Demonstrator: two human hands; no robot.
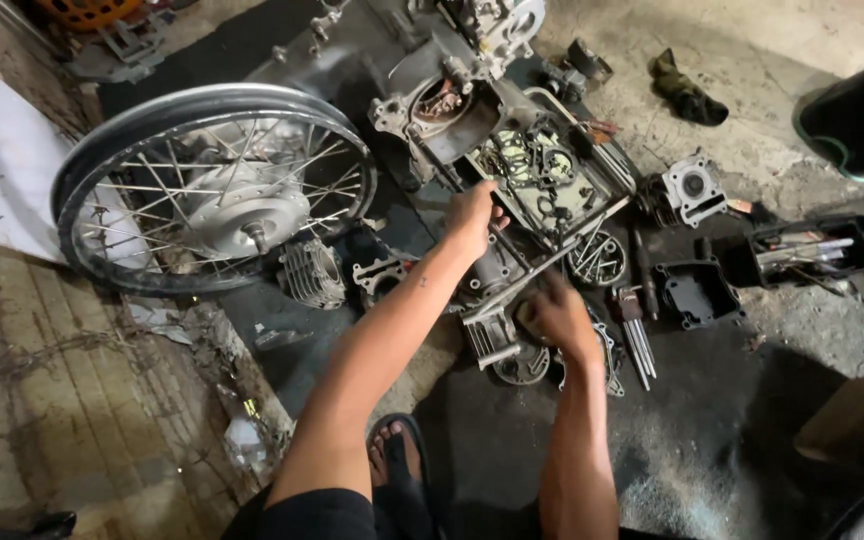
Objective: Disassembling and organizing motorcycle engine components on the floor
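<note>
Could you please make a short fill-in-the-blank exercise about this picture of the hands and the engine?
1. The left hand rests on the ____.
2. The spoked wheel lies to the ____ of the engine.
3. The foot wears a black ____.
4. The right hand is ____ to the camera than the left hand.

Answers: engine; left; sandal; nearer

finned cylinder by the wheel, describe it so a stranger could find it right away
Start at the big spoked wheel lying on the left of the floor. Just below its lower right rim, left of the left hand's forearm, sits the finned cylinder. It alone there is a grey barrel ringed with thin stacked cooling fins.
</note>
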